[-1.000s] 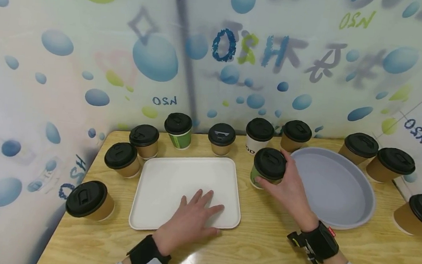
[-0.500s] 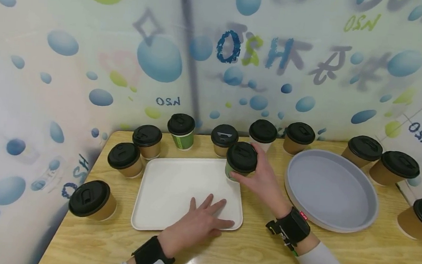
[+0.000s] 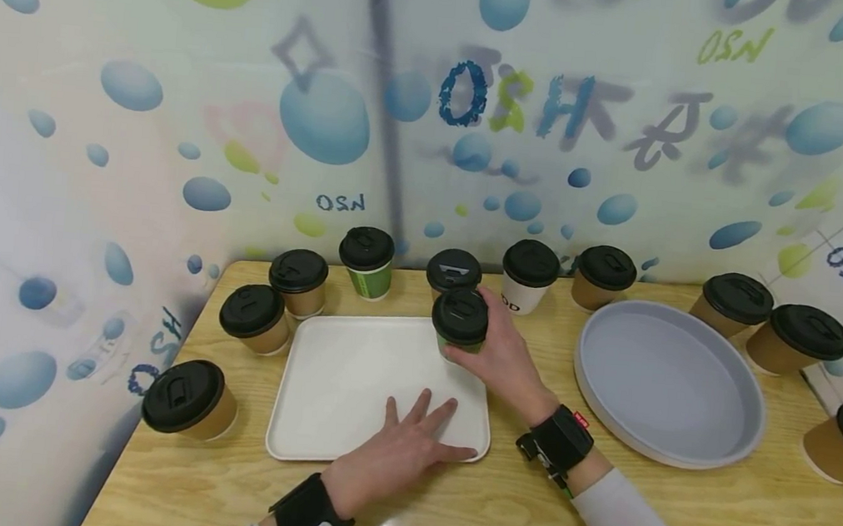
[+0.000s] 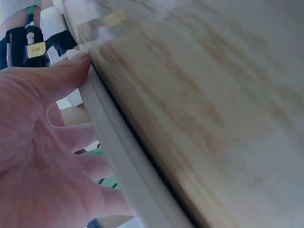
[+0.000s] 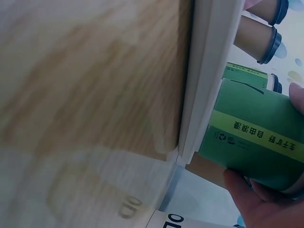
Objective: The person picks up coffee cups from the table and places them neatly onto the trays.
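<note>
My right hand (image 3: 509,364) grips a green paper coffee cup (image 3: 460,316) with a black lid, upright at the far right corner of the white rectangular tray (image 3: 347,382). In the right wrist view the green cup (image 5: 254,130) has a yellow-green printed band, and its base is right at the tray's rim. Over the near right part of the tray, my left hand (image 3: 399,451) lies with its fingers spread. The left wrist view shows the thumb (image 4: 66,76) against the tray's edge.
A round grey tray (image 3: 670,381) stands to the right. Several lidded brown cups line the sides and back, one (image 3: 191,400) at the near left. A second green cup (image 3: 367,262) and a white cup (image 3: 529,277) stand near the patterned backdrop.
My right hand has carried the green cup leftward from beside the round tray to the white tray's far right corner. My left hand stays on the tray, shifting slightly.
</note>
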`<state>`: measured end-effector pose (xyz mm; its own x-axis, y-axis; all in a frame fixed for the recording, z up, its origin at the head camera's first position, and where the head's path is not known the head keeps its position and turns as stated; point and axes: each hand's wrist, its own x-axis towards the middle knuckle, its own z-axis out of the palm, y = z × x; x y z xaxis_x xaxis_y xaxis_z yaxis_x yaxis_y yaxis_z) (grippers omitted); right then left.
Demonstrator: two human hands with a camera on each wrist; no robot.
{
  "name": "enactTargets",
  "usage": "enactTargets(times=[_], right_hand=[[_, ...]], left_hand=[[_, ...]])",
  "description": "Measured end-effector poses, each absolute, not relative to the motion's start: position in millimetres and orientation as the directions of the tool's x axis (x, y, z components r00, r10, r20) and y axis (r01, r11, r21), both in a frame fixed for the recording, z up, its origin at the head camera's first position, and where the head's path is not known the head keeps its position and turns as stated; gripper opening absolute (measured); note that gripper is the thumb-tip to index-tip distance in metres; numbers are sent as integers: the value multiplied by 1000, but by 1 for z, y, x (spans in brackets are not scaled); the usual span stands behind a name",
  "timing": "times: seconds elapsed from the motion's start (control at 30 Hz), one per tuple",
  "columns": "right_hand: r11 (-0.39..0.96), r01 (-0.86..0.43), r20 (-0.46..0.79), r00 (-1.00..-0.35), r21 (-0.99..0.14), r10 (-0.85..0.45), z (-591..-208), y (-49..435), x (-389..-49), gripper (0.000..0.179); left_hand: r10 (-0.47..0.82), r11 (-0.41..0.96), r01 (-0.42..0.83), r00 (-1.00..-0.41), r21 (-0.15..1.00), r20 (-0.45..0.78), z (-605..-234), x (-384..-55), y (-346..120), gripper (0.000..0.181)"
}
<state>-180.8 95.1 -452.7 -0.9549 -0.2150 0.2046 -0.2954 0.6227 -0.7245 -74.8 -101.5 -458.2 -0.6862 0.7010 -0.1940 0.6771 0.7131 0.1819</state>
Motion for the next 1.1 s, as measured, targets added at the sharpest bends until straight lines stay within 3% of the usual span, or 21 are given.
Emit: enactTargets(times=[0.33,0.47,0.57,0.77,0.8,0.97,1.1], right_hand=[[644,-247,160,-968,-724,-192,-448,99,-180,128],[653,-251,136,-966,-715,-221,-444,111,-170,128],[677,-235,96,-967,-697,-237,-441,126,-158,112],[821,-200,-27,-967,-535,-254,-446,146,-143,27],[838,-207,-47,-963,-505,-266,-448,147,-143,20],[859,-194,-142,-946,-473,-291,-456,147,-148,33],[856,-160,-184,-942,-492,-281,-457,146,-152,25]], left_hand=[[726,688,694,-659,213,-197,-457,-76,-97,56],[724,690,697,-661,196,-196,-455,-75,-95,56],[725,689,696,-660,201,-198,-455,-75,-95,56],[727,686,697,-662,207,-181,-456,-73,-93,56],[727,687,698,-662,202,-181,-456,-73,-92,56],[732,681,703,-657,203,-182,-455,-75,-87,52],[727,682,680,-672,270,-144,-450,-83,-95,44]])
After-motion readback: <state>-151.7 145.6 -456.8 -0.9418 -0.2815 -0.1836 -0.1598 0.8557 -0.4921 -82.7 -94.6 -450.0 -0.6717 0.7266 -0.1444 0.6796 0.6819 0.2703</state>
